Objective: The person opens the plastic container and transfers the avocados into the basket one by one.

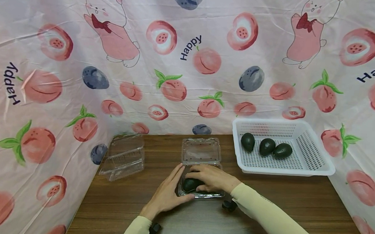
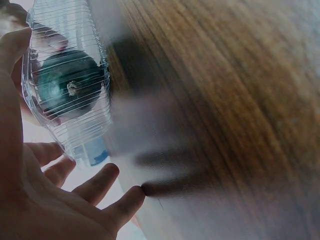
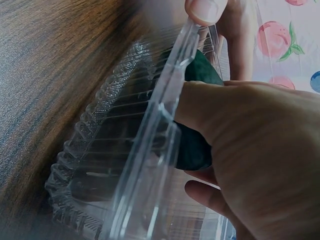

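A clear plastic clamshell box [image 1: 210,195] stands on the table with its lid [image 1: 201,150] folded back, away from me. Inside, at the left end, a dark green avocado [image 1: 191,185] lies under my right hand [image 1: 212,177], whose thumb and fingers grip it. My left hand [image 1: 166,195] is spread along the box's left side, fingers fairly straight, thumb at the near rim. In the left wrist view the avocado [image 2: 70,85] shows through the ribbed wall. The right wrist view shows my right hand [image 3: 265,145] reaching over the rim, partly hiding the avocado [image 3: 192,147].
A white perforated basket [image 1: 287,171] at the back right holds three avocados [image 1: 267,147]. More clear clamshell packaging [image 1: 125,159] stands open at the back left. Patterned cloth [image 1: 177,70] walls in the wooden table [image 1: 291,205] at the back and both sides.
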`<state>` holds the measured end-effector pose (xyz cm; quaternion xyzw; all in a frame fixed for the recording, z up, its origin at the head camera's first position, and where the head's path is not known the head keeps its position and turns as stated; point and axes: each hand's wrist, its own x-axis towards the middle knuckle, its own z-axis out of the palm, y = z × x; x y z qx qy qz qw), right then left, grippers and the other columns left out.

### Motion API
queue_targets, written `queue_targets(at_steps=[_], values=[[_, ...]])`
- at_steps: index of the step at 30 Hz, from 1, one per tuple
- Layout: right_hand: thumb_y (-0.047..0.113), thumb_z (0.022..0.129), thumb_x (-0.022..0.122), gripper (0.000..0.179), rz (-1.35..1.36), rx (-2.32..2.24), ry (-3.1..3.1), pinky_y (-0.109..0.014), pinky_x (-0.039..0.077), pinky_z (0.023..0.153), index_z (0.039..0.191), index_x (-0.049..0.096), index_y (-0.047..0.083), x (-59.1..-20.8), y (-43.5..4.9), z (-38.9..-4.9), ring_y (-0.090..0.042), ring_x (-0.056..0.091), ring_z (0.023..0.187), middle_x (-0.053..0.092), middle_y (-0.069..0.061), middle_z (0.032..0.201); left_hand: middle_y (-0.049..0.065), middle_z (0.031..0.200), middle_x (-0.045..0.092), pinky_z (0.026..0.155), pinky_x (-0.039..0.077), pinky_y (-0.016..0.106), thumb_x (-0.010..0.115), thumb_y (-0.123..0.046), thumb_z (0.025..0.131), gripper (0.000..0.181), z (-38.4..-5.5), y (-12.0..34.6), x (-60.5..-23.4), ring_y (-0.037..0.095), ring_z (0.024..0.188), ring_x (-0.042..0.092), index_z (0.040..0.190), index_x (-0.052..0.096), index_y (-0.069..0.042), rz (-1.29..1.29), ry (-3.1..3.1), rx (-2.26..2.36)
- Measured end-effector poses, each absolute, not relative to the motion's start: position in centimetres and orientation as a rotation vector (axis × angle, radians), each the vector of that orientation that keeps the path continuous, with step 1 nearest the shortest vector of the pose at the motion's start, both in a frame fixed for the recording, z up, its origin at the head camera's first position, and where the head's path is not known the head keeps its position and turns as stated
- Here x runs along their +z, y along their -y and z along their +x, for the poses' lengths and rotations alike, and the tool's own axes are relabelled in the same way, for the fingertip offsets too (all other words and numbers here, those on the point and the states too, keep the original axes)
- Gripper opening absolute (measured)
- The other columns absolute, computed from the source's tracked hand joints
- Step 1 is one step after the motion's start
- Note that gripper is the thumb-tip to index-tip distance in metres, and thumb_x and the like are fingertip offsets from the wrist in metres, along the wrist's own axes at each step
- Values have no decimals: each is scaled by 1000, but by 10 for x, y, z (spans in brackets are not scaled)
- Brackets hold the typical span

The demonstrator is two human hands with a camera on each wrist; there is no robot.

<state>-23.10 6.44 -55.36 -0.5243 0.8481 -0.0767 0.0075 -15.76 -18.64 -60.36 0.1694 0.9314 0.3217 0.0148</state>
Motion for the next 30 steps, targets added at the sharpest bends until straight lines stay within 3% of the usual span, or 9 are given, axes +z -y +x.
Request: queue_targets(at_steps=[30], values=[[24,98,91,60,-1605,-341,-2572,-44,61,116,153,68,18,-552,-63,-233,-27,72,135,69,-9,150,-3,192,19,127,47,70,81,-74,93,119,-157,186,-603,44,166,45,182,25,-21,531,-2902,1002]])
